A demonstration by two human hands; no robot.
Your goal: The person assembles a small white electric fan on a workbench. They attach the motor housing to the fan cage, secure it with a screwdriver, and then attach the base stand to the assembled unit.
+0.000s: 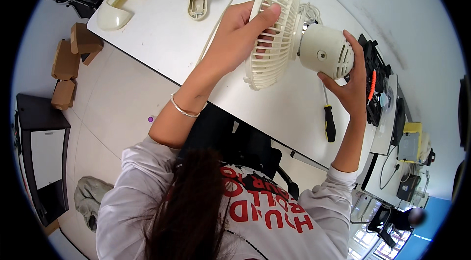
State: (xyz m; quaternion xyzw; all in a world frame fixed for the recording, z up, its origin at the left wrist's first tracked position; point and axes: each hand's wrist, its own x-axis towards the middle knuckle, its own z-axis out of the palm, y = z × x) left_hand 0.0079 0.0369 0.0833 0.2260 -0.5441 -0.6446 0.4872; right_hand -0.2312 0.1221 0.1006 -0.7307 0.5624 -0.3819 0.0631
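Observation:
Above the white table I hold a cream-coloured fan between both hands. My left hand [239,34] is closed on the round slatted grille [278,61], thumb over its slats. Around the back end of the rounded motor housing [319,50] curve the fingers and thumb of my right hand [354,83]. A narrow dark gap shows between housing and grille; whether they are joined there I cannot tell. Behind them is a bundled pale cable [310,13]. Below the housing lies a yellow-and-black screwdriver [329,123], nearest my right forearm.
A cream bracket-like fan part [198,1] and a curved cream piece [112,16] lie at the table's far left. A black tool case [375,95] with an orange-handled tool [372,83] is on the right. Cardboard boxes [66,61] stand on the floor at left.

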